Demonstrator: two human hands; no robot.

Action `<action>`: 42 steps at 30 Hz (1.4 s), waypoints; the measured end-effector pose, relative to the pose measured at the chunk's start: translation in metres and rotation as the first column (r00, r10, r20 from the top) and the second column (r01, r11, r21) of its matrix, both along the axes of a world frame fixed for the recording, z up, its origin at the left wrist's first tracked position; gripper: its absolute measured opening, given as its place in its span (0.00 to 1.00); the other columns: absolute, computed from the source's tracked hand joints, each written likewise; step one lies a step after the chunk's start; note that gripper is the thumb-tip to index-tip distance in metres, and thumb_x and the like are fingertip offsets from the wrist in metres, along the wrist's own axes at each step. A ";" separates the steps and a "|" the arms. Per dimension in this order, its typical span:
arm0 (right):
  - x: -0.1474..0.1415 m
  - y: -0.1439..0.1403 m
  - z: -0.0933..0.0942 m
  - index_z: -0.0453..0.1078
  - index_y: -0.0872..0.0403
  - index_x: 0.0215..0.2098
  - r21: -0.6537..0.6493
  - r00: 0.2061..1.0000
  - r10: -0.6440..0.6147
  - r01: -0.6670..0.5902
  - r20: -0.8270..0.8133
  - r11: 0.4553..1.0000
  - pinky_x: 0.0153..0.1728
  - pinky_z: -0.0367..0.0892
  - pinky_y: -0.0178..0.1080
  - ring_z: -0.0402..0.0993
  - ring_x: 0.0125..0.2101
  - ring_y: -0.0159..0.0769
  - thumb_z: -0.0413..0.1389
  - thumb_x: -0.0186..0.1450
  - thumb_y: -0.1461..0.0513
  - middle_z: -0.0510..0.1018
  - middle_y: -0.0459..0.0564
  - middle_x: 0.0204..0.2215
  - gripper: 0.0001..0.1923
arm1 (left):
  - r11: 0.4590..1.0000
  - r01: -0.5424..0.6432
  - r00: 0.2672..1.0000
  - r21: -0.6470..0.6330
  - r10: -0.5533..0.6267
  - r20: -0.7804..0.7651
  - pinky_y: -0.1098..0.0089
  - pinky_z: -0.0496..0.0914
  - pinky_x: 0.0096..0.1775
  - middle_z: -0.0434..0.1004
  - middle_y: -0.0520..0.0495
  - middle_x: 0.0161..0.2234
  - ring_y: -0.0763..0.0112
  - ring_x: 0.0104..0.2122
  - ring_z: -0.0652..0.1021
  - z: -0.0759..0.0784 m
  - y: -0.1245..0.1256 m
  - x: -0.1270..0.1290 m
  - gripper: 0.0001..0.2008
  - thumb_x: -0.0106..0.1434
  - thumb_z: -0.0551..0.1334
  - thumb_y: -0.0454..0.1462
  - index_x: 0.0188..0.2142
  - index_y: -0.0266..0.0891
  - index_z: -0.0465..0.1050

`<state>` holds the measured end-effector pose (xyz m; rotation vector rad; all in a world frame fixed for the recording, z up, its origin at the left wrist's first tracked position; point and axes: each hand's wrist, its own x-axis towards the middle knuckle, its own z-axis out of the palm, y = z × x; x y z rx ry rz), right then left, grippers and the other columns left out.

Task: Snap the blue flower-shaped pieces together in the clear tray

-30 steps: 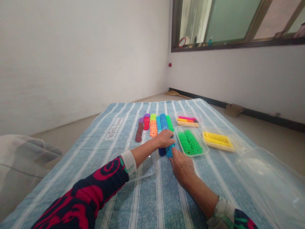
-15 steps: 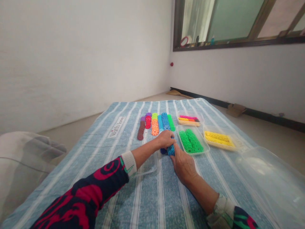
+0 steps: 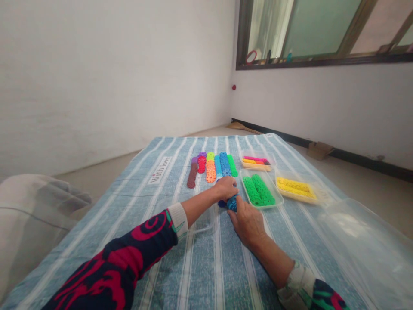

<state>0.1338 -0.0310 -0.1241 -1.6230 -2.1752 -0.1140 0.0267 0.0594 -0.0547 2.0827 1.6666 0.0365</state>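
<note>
Left hand (image 3: 226,187) and right hand (image 3: 248,221) both closed around a blue stack of toothed discs (image 3: 230,203), lying on the striped cloth (image 3: 206,262) just left of the green-disc tray (image 3: 262,190). Step: gathering the stack; next probably needs even end pressure.

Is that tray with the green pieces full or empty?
Full. The clear tray holds two rows of green pieces covering nearly its whole floor, beside the right hand.
</note>
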 end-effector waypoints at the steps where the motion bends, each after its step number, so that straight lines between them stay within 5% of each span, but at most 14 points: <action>1: 0.000 0.000 -0.001 0.67 0.58 0.46 0.012 1.000 0.002 -0.002 -0.002 1.000 0.29 0.62 0.37 0.76 0.30 0.39 0.58 0.66 0.59 0.79 0.52 0.31 0.13 | 1.000 0.000 1.000 0.002 0.000 0.003 0.58 0.74 0.45 0.75 0.44 0.48 0.64 0.45 0.77 0.001 -0.001 0.000 0.16 0.66 0.61 0.43 0.49 0.36 0.71; 11: 0.001 -0.006 0.002 0.69 0.59 0.45 -0.015 1.000 0.000 0.000 -0.001 1.000 0.31 0.64 0.38 0.77 0.32 0.41 0.57 0.66 0.60 0.79 0.53 0.32 0.12 | 0.999 -0.011 0.999 -0.033 0.012 0.033 0.78 0.71 0.26 0.82 0.52 0.33 0.74 0.26 0.79 0.006 -0.011 0.000 0.14 0.57 0.58 0.30 0.39 0.39 0.81; 22: -0.001 -0.006 0.012 0.67 0.60 0.51 -0.122 0.999 -0.050 0.049 -0.007 0.991 0.34 0.66 0.38 0.78 0.37 0.42 0.57 0.66 0.60 0.80 0.56 0.36 0.17 | 0.999 -0.022 0.999 -0.026 0.023 0.035 0.77 0.68 0.21 0.78 0.50 0.25 0.74 0.20 0.76 0.006 -0.017 0.006 0.13 0.58 0.58 0.32 0.38 0.36 0.80; 30: -0.002 -0.008 0.015 0.69 0.58 0.44 -0.132 0.997 -0.072 0.071 -0.005 0.989 0.31 0.64 0.38 0.78 0.36 0.42 0.57 0.66 0.59 0.80 0.54 0.34 0.11 | 0.999 -0.038 0.998 -0.006 0.038 0.050 0.73 0.74 0.29 0.80 0.50 0.29 0.75 0.26 0.78 0.006 -0.020 0.004 0.06 0.60 0.62 0.34 0.36 0.35 0.78; 42: -0.002 -0.017 0.024 0.69 0.59 0.43 0.140 0.999 -0.031 0.025 0.036 0.990 0.26 0.56 0.36 0.75 0.28 0.39 0.55 0.65 0.59 0.78 0.53 0.29 0.12 | 0.983 -0.051 0.991 0.177 0.028 0.130 0.72 0.72 0.42 0.83 0.48 0.34 0.68 0.38 0.80 0.024 -0.038 -0.009 0.10 0.55 0.60 0.33 0.34 0.38 0.81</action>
